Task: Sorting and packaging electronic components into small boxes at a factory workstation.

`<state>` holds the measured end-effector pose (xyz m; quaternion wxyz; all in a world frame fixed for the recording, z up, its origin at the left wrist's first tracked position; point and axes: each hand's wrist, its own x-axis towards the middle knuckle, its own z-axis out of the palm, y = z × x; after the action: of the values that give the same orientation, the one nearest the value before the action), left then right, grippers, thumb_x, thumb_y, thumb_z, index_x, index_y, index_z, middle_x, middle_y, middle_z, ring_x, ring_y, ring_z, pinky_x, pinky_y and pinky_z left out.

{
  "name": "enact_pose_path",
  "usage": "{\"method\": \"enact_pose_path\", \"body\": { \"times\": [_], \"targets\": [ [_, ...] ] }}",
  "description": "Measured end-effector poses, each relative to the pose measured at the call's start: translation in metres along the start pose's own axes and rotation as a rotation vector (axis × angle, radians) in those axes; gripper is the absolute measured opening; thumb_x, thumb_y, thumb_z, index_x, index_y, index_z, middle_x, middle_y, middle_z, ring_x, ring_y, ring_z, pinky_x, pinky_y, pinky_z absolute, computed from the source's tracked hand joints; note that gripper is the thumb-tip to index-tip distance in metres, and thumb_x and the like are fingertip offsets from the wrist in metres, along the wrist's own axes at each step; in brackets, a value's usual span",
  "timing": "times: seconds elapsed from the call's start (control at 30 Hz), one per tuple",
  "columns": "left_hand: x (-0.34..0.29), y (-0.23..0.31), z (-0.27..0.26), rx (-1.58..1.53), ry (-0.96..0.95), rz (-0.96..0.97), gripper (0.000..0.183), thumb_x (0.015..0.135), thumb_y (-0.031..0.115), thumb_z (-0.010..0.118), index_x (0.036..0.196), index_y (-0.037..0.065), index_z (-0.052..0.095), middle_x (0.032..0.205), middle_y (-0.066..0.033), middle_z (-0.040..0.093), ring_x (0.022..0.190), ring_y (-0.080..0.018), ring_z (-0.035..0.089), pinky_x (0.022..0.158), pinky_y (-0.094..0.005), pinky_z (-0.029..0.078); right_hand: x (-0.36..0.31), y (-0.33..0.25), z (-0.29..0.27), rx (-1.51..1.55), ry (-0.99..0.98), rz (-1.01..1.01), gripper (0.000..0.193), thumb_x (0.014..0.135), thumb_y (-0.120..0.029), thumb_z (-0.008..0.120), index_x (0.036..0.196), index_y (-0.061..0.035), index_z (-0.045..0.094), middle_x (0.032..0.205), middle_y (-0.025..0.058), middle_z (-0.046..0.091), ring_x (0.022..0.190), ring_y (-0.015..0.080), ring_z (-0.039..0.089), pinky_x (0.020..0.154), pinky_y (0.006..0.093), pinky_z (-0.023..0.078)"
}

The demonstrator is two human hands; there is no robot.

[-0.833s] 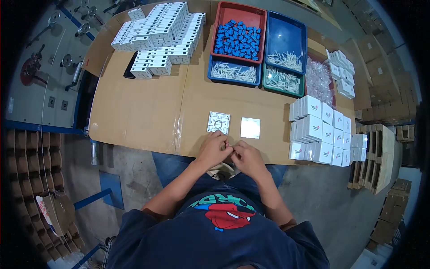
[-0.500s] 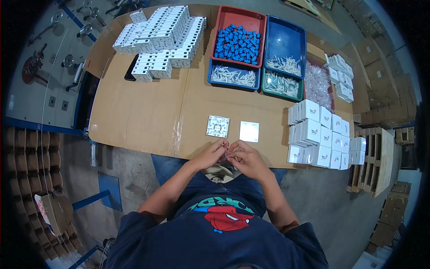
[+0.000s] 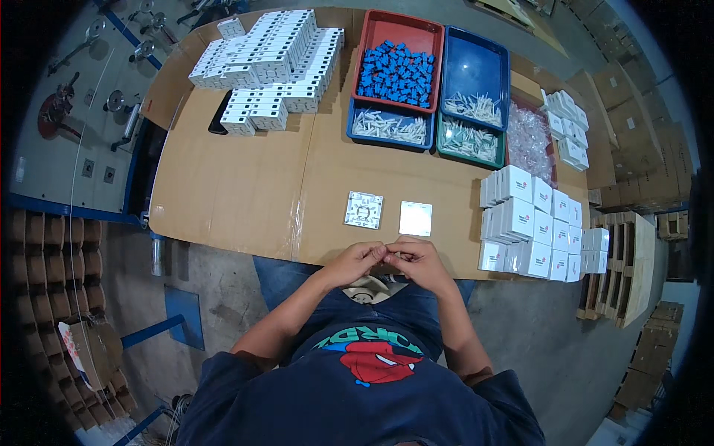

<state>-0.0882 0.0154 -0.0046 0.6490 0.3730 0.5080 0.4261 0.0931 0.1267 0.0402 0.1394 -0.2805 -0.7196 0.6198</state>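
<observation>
At the table's near edge my left hand (image 3: 358, 263) and my right hand (image 3: 420, 263) meet fingertip to fingertip. Both are closed in a pinch, and whatever lies between them is too small and covered to make out. Just beyond my left hand lies a square white frame (image 3: 364, 210) with its cut-out, open side up. To its right, past my right hand, is a flat, shiny white square plate (image 3: 415, 218). Neither hand touches these two pieces.
Trays stand at the back: a red one (image 3: 401, 28) with blue connectors, blue (image 3: 474, 65) and green (image 3: 466, 157) ones with white plugs. Clear plastic bags (image 3: 529, 141) lie beside them. Stacked white boxes (image 3: 537, 223) fill the right; stacked white frames (image 3: 277, 59) the back left, near a black phone-like object (image 3: 219, 113).
My hands have drawn closer together, their fingertips now touching and curled lower. A faint clear bit seen between the fingers before is now hidden. The frame and plate have stayed put.
</observation>
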Motion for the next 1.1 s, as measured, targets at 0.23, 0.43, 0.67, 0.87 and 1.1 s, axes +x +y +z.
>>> {"method": "enact_pose_path", "body": {
  "times": [0.23,0.43,0.67,0.87,1.1],
  "targets": [
    [0.005,0.003,0.003,-0.236,-0.056,-0.015,0.043,0.109,0.048,0.045,0.1,0.009,0.059,0.073,0.0079,0.044,0.061,-0.0045,0.038,0.055,-0.0232,0.033,0.006,-0.003,-0.006,0.162,0.028,0.004,0.016,0.091,-0.002,0.073,0.106,-0.001,0.076,0.088,0.0002,0.065,0.064,0.0043,0.055,0.052,0.0202,0.041],
    [0.011,-0.003,0.001,-0.069,-0.021,0.132,0.034,0.108,0.04,0.054,0.103,0.007,0.061,0.078,0.005,0.047,0.071,-0.005,0.043,0.062,-0.0237,0.037,0.013,0.009,-0.014,0.111,-0.087,-0.018,0.015,0.088,0.002,0.067,0.102,-0.0015,0.072,0.093,0.0005,0.063,0.08,0.0066,0.057,0.067,0.0221,0.045],
    [0.002,-0.012,-0.008,0.132,0.035,0.102,0.034,0.104,0.036,0.063,0.107,0.002,0.064,0.086,0.0006,0.055,0.078,-0.0088,0.05,0.07,-0.0275,0.043,0.021,-0.006,-0.016,-0.061,-0.205,0.056,0.017,0.088,0.0,0.066,0.103,-0.0035,0.074,0.088,0.0022,0.061,0.081,0.0098,0.055,0.068,0.0263,0.043],
    [-0.002,0.0,-0.011,0.285,0.13,0.224,0.032,0.102,0.032,0.067,0.112,0.002,0.063,0.094,-0.0055,0.067,0.089,-0.0131,0.062,0.079,-0.029,0.05,0.024,-0.013,-0.012,-0.104,-0.178,0.009,0.015,0.089,-0.004,0.066,0.101,-0.002,0.074,0.085,0.0052,0.061,0.072,0.013,0.057,0.061,0.029,0.044],
    [0.015,-0.049,-0.024,0.193,0.397,0.234,0.026,0.102,0.021,0.066,0.117,0.002,0.059,0.092,-0.0077,0.068,0.081,-0.0127,0.062,0.072,-0.0303,0.051,0.054,0.012,-0.047,-0.2,0.145,-0.013,0.016,0.091,-0.011,0.066,0.103,-0.0033,0.073,0.09,0.0093,0.071,0.078,0.0176,0.067,0.072,0.0317,0.054]
  ]
}}
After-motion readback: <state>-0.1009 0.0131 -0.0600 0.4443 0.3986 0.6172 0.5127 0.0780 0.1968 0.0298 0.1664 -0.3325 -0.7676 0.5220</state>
